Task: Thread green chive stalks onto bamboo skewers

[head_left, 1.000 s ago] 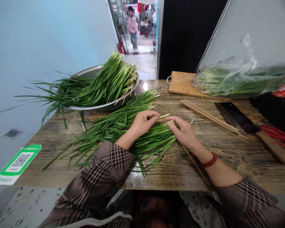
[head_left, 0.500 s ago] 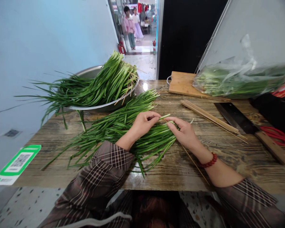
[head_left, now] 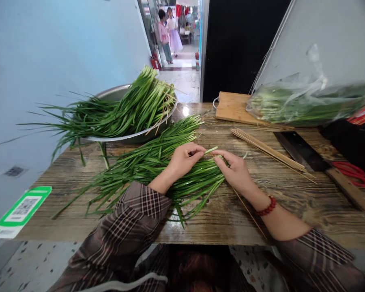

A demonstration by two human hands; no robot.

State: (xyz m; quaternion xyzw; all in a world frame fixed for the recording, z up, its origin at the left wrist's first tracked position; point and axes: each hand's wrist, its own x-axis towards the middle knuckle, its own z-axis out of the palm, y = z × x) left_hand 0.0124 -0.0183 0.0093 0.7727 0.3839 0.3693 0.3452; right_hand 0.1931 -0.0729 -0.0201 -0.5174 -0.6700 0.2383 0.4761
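Over a loose pile of garlic chives (head_left: 158, 152) on the wooden table, my left hand (head_left: 185, 159) pinches a chive near its pale stem end. Opposite it, my right hand (head_left: 235, 168) grips a thin bamboo skewer (head_left: 246, 209) between thumb and fingers. The skewer slants under that hand toward the table's front edge, and its tip meets the pinched stem. Whether the tip has pierced the stem is too small to tell. Both hands are closed, with their fingertips almost touching.
A metal basin (head_left: 134, 136) at the back left holds skewered chives. Bamboo skewers (head_left: 267, 150), a cleaver (head_left: 304, 152) and red scissors (head_left: 353, 172) lie on the right. Behind them are a cutting board (head_left: 231, 107) and a plastic bag of chives (head_left: 310, 101). Two people stand beyond the doorway.
My hands hold nearly the same pose, with the chive and skewer in them. In the doorway, the two people have shifted slightly.
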